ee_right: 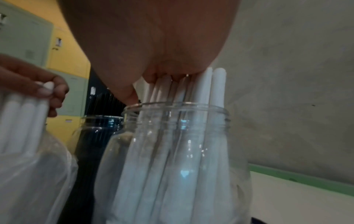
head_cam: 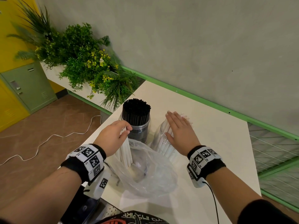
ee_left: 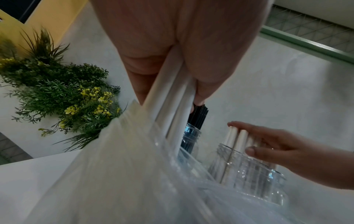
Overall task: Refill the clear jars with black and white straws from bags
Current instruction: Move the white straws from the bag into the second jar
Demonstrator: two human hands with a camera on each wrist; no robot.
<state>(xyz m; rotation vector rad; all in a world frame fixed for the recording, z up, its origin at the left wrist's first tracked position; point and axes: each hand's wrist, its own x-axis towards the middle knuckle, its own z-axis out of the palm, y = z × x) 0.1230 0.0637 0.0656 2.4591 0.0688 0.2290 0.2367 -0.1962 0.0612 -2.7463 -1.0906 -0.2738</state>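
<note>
**White straws between bag and jar**

The left hand (head_cam: 113, 135) grips a bunch of white straws (head_cam: 125, 152) standing in the clear bag (head_cam: 150, 173) on the table (head_cam: 218, 151). The right hand (head_cam: 179, 128), fingers straight, lies flat on straws in the right jar (ee_right: 172, 151), beside the jar of black straws (head_cam: 135, 113).

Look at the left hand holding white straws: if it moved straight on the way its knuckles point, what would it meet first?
Most likely the jar of black straws, just beyond the left hand; depth is uncertain.

Black-straw jar (head_cam: 135, 122), white-straw jar (head_cam: 163, 139), bag (head_cam: 145, 168) crowd table's left; right side (head_cam: 226, 159) free.
</note>
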